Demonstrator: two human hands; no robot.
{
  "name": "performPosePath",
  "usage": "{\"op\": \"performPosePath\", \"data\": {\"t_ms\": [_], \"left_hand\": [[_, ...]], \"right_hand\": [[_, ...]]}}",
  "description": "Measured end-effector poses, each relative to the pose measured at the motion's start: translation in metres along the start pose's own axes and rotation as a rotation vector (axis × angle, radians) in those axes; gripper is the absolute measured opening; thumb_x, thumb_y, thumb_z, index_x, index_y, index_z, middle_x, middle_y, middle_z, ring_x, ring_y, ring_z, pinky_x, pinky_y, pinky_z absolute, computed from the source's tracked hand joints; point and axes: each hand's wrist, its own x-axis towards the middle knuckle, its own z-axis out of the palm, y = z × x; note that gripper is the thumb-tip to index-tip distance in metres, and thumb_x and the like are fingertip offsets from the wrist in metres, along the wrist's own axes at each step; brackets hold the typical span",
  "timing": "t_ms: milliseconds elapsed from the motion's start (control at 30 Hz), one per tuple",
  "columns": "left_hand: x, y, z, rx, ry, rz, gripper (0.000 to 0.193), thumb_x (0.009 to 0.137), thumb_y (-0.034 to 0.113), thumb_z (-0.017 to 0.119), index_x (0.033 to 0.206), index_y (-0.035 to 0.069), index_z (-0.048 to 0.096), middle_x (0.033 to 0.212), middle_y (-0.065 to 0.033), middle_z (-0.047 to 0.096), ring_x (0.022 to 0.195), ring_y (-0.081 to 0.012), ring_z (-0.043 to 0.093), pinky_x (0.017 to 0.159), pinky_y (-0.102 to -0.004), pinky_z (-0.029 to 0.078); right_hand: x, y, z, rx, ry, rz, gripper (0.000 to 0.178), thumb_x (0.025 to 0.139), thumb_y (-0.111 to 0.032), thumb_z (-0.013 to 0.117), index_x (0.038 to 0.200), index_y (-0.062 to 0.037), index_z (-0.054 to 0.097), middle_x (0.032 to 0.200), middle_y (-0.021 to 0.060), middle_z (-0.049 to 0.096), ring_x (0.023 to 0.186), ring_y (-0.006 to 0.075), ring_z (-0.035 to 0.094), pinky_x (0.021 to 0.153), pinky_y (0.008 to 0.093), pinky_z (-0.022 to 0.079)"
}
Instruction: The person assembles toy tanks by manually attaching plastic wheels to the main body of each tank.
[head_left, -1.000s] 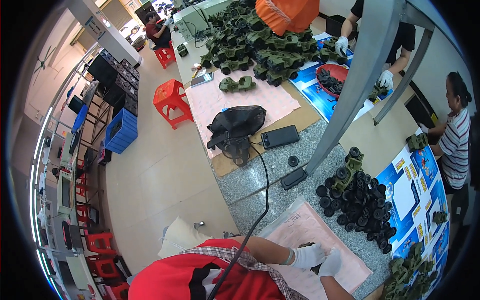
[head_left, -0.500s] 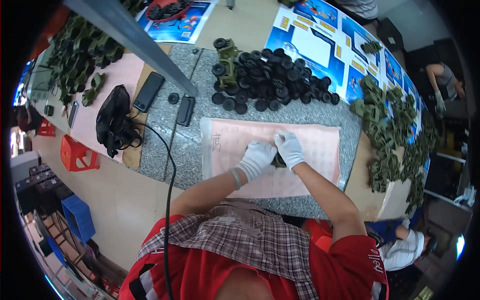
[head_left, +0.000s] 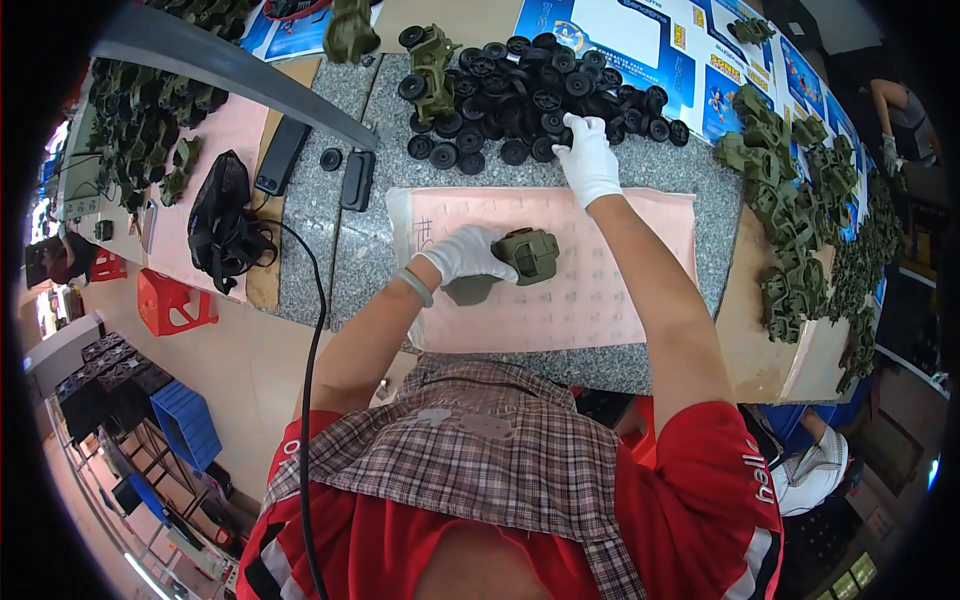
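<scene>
My left hand (head_left: 465, 255), in a white glove, grips an olive-green toy vehicle body (head_left: 530, 256) above the pink sheet (head_left: 590, 310). The body has an opening in its upper side. My gloved right hand (head_left: 588, 165) is at the near edge of a heap of black toy wheels (head_left: 515, 105). Its fingers are bent and drawn together over the wheels; what lies between them is hidden. Behind the left part of the heap stands a green vehicle (head_left: 432, 75) with black wheels fitted.
Green bodies (head_left: 780, 200) are heaped at the right, and more (head_left: 150, 130) at the far left. A metal bar (head_left: 250, 75) slants over the table. A black case (head_left: 357, 181), a phone (head_left: 283, 155), a loose wheel (head_left: 331, 159), a black bag (head_left: 222, 220) and a cable (head_left: 318, 300) lie left.
My hands have parted. The right moved up from the pink sheet to the wheel heap, while the left keeps the green body. The view has shifted, and a green body now shows near the top.
</scene>
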Motion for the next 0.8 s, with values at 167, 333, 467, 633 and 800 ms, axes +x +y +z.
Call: {"op": "performPosePath", "data": {"t_ms": [167,333,467,633,800], "left_hand": [[-0.019,0.006,-0.010,0.518,0.316,0.026,0.074,0.073,0.045,0.087,0.131,0.004,0.066,0.114,-0.0208,0.071,0.104,-0.0385,0.069,0.089,-0.0452,0.056],[-0.029,-0.011,0.018,0.522,0.612,0.152,0.083,0.076,0.036,0.085,0.149,0.013,0.052,0.120,-0.0181,0.065,0.104,-0.0369,0.068,0.090,-0.0447,0.056],[-0.033,-0.004,0.023,0.589,0.541,0.011,0.084,0.080,0.028,0.082,0.155,0.020,0.045,0.125,-0.0169,0.064,0.104,-0.0354,0.068,0.088,-0.0458,0.056],[-0.048,-0.006,0.029,0.848,0.724,0.064,0.094,0.080,0.035,0.081,0.161,0.021,0.036,0.125,-0.0149,0.064,0.099,-0.0332,0.069,0.088,-0.0447,0.056],[-0.046,0.001,0.032,0.836,0.515,-0.162,0.109,0.075,0.041,0.085,0.164,0.016,0.028,0.123,-0.0161,0.065,0.099,-0.0350,0.069,0.085,-0.0446,0.058]], "right_hand": [[0.002,0.001,0.008,-0.007,0.074,-0.039,0.041,0.087,-0.018,0.079,0.123,-0.0120,0.061,0.126,0.0168,0.058,0.105,0.0396,0.068,0.085,0.0501,0.059],[-0.006,0.022,0.013,0.017,0.079,-0.118,0.037,0.083,-0.020,0.082,0.113,-0.0129,0.062,0.112,0.0147,0.065,0.097,0.0402,0.069,0.081,0.0512,0.056],[-0.010,0.035,0.009,-0.061,0.090,-0.179,0.031,0.081,-0.023,0.084,0.102,-0.0086,0.065,0.103,0.0157,0.068,0.090,0.0387,0.069,0.078,0.0499,0.056],[-0.018,0.037,0.011,-0.241,0.076,-0.300,0.036,0.086,-0.038,0.079,0.090,-0.0050,0.067,0.090,0.0145,0.070,0.089,0.0332,0.071,0.077,0.0453,0.057],[-0.012,0.024,-0.002,-0.315,-0.044,-0.155,0.035,0.086,-0.038,0.079,0.092,-0.0046,0.067,0.092,0.0157,0.071,0.093,0.0336,0.071,0.081,0.0457,0.057]]}}
